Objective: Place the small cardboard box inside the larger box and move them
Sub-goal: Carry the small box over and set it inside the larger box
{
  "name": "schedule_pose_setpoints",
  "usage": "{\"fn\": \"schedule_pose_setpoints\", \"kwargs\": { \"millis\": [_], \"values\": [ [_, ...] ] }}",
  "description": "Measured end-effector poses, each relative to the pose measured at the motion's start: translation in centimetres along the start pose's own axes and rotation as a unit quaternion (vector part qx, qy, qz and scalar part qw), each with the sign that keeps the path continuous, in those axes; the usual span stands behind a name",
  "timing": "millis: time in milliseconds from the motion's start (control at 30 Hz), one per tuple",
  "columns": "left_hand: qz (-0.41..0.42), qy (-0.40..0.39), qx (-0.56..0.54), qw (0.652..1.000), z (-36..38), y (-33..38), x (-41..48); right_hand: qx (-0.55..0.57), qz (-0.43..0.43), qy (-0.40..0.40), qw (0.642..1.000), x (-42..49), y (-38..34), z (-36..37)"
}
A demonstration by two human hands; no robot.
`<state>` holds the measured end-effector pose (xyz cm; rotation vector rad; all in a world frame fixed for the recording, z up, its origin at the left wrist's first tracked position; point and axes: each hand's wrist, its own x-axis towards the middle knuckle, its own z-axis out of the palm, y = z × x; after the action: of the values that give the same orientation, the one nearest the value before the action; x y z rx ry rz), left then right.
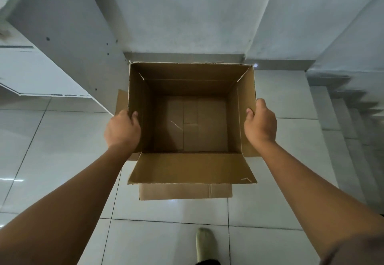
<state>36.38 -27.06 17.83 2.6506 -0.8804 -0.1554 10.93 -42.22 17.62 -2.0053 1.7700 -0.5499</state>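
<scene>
Between our hands, the larger box (191,119) hangs open-topped; left hand (121,129) and right hand (260,124) each clamp a side wall, keeping it level for carrying.

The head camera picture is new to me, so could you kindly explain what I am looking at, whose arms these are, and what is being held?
There is no machine here: a person wears a wide-angle camera on the head, looking forward and down, so the arms are the wearer's own. The left hand and right hand grip opposite side walls of an open cardboard box, flaps spread. Inside, something flat and cardboard-coloured lies at the bottom; whether it is a smaller box I cannot tell. Below is a pale tiled floor, with stairs on the right and the person's foot near the bottom edge.
</scene>
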Motion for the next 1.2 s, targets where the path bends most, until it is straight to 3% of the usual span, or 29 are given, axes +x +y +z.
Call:
{"fn": "schedule_pose_setpoints", "kwargs": {
  "millis": [267, 467, 833, 1200],
  "values": [
    [-0.039, -0.016, 0.014, 0.999, 5.0, -2.9, 3.2, -0.024, -0.016, -0.054, 0.998, 2.9, -0.2, 6.1],
    [-0.056, -0.065, 0.019, 0.996, 9.5, -5.0, 4.5, -0.038, 0.016, -0.102, 0.994, 3.7, 1.5, 11.4],
    [-0.055, -0.121, 0.042, 0.990, 18.7, -9.3, 6.6, -0.096, 0.022, -0.085, 0.992, 4.1, 6.3, 21.9],
    [-0.048, -0.138, 0.038, 0.989, 22.2, -10.3, 6.3, -0.135, 0.012, -0.105, 0.985, 4.2, 8.2, 24.6]
  ]
}}
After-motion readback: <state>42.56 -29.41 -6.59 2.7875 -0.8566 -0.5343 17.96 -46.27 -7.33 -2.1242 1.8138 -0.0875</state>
